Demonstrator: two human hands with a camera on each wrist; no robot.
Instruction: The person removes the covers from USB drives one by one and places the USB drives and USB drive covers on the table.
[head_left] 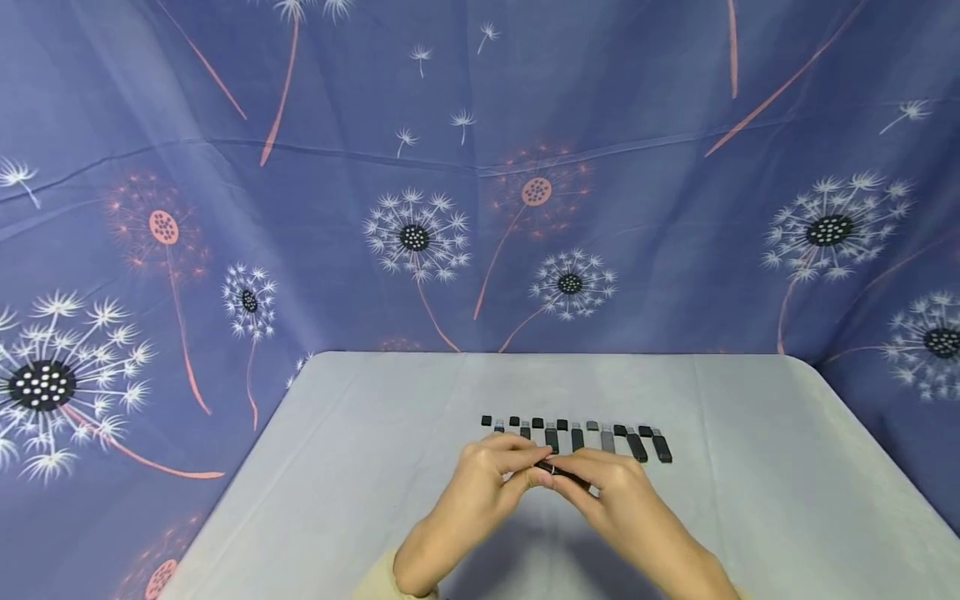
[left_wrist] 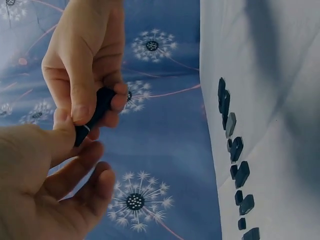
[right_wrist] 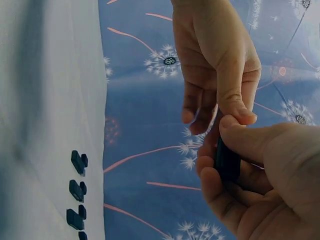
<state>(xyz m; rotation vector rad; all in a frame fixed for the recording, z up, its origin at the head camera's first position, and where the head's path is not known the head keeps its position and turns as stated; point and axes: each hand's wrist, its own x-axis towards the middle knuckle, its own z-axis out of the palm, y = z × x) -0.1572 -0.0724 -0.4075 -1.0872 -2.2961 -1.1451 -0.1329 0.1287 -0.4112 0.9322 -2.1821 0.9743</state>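
Observation:
A black USB flash drive [head_left: 573,477] is held above the table between both hands. My right hand [head_left: 618,492] grips its body between thumb and curled fingers, as the drive [right_wrist: 228,161] shows in the right wrist view. At its other end, the thumb and fingers of my left hand [head_left: 480,479] pinch the dark cap end. A thin light line crosses the drive [left_wrist: 101,107] near the left fingertips in the left wrist view. Beyond the hands lies a row of uncapped drives, among them a black one [head_left: 662,447] and a grey one [head_left: 607,439], partly hidden by the hands.
Small caps, such as a black cap [head_left: 487,421], lie just behind the drives' metal plugs. The row rests on a table [head_left: 360,433] with a pale cloth. Blue dandelion-print fabric [head_left: 660,250] hangs behind the table and along both sides.

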